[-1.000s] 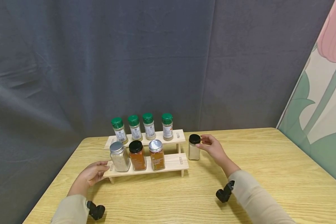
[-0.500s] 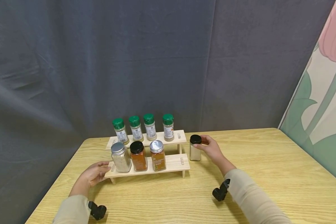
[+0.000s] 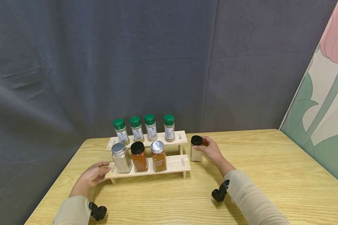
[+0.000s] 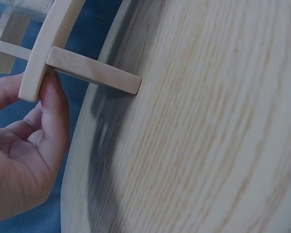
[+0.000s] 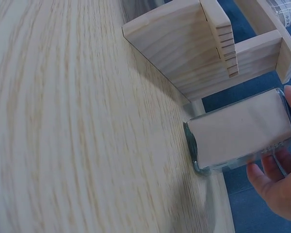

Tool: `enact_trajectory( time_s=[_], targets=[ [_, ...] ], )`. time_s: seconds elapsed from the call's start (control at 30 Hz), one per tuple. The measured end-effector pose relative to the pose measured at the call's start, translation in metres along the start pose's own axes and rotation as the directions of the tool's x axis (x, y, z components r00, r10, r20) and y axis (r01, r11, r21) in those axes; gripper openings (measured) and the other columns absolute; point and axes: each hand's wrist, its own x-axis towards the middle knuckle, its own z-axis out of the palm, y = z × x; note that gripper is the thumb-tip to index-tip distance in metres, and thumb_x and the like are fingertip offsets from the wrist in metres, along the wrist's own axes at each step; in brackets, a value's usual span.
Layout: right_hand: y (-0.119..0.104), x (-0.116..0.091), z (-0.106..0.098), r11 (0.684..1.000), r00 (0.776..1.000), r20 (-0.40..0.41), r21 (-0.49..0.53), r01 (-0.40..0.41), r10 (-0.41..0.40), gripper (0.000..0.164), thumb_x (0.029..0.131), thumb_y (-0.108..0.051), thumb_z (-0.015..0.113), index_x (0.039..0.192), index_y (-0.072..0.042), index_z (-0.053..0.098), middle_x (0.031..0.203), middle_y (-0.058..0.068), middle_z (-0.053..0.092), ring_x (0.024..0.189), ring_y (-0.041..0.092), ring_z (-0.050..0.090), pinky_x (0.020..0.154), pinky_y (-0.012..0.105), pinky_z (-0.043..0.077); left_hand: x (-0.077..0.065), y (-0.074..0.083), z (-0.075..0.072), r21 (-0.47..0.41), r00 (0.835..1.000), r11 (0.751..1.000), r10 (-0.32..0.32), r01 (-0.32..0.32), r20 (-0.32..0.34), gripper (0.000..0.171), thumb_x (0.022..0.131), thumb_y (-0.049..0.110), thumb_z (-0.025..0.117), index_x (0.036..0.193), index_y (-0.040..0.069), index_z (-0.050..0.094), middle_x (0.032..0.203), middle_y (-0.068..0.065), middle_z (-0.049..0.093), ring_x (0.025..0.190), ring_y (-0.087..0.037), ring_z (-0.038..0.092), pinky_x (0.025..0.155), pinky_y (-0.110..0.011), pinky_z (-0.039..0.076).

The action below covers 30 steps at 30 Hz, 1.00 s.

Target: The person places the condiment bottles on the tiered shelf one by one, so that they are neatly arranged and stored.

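Observation:
My left hand (image 3: 93, 175) pinches the left end of the lower shelf of a two-step wooden spice rack (image 3: 176, 165); in the left wrist view the shelf end (image 4: 35, 77) lies between thumb and finger. To the right of the rack, my right hand (image 3: 212, 151) grips a square glass spice jar (image 3: 196, 153) with a black lid and pale powder. The jar stands upright on the table; in the right wrist view its base (image 5: 194, 150) meets the wood, and the fingertips are around its upper part.
Several green-capped shakers (image 3: 151, 128) line the upper shelf. On the lower shelf stand a silver-lidded pale jar (image 3: 121, 159), a black-lidded red jar (image 3: 139, 159) and a silver-lidded orange jar (image 3: 158, 158). Behind the wooden table (image 3: 157, 200) hangs a dark curtain (image 3: 146, 62).
My right forearm has shifted slightly to the left, with the hand still at the black-lidded jar. The left hand stays on the rack, and the jars keep their places.

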Motion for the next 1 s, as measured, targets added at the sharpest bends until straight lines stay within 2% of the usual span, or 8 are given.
enact_trajectory(
  time_s=[0.2, 0.43, 0.63, 0.9, 1.0],
  targets=[
    [0.0, -0.001, 0.001, 1.0, 1.0, 0.001, -0.022, 0.0, 0.0, 0.05, 0.074, -0.008, 0.067, 0.117, 0.004, 0.045, 0.11, 0.02, 0.049, 0.106, 0.031, 0.043, 0.086, 0.041, 0.037, 0.0, 0.0, 0.0, 0.006, 1.0, 1.0, 0.002, -0.002, 0.006, 0.055, 0.084, -0.004, 0.044, 0.125, -0.017, 0.01, 0.083, -0.005, 0.053, 0.073, -0.011, 0.057, 0.067, -0.025, 0.047],
    [-0.001, -0.005, -0.001, 0.999, 0.999, -0.038, -0.044, 0.003, -0.005, 0.05, 0.073, -0.011, 0.068, 0.116, 0.002, 0.046, 0.109, 0.019, 0.049, 0.105, 0.03, 0.043, 0.086, 0.041, 0.037, 0.006, 0.001, 0.0, 0.031, 0.999, 0.999, 0.018, -0.019, 0.03, 0.056, 0.084, -0.001, 0.044, 0.125, -0.017, 0.01, 0.083, -0.003, 0.055, 0.072, -0.01, 0.058, 0.065, -0.023, 0.047],
    [-0.005, -0.013, -0.002, 0.997, 0.998, -0.055, -0.078, -0.002, -0.002, 0.049, 0.073, -0.013, 0.068, 0.115, 0.001, 0.048, 0.109, 0.017, 0.049, 0.102, 0.028, 0.043, 0.085, 0.04, 0.035, 0.004, -0.002, -0.001, 0.037, 0.999, 0.999, 0.005, -0.007, 0.047, 0.054, 0.085, -0.001, 0.044, 0.125, -0.016, 0.01, 0.083, -0.003, 0.055, 0.072, -0.01, 0.058, 0.065, -0.023, 0.047],
    [-0.025, -0.024, -0.005, 0.998, 0.995, -0.072, -0.021, 0.064, -0.065, 0.048, 0.071, -0.011, 0.07, 0.113, 0.001, 0.05, 0.105, 0.016, 0.05, 0.098, 0.025, 0.044, 0.081, 0.035, 0.034, 0.003, -0.002, -0.003, 0.028, 0.999, 0.999, 0.014, -0.015, 0.031, 0.054, 0.084, -0.002, 0.044, 0.125, -0.016, 0.012, 0.084, -0.004, 0.054, 0.073, -0.01, 0.058, 0.065, -0.023, 0.047],
    [-0.034, -0.028, -0.006, 0.996, 0.994, -0.06, 0.013, 0.093, -0.092, 0.048, 0.071, -0.008, 0.069, 0.113, 0.002, 0.05, 0.104, 0.015, 0.05, 0.097, 0.022, 0.044, 0.081, 0.031, 0.037, 0.002, -0.001, -0.003, 0.033, 1.0, 0.999, 0.009, -0.009, 0.02, 0.055, 0.084, -0.002, 0.045, 0.125, -0.016, 0.011, 0.083, -0.003, 0.054, 0.072, -0.01, 0.058, 0.065, -0.023, 0.047]
  ],
)
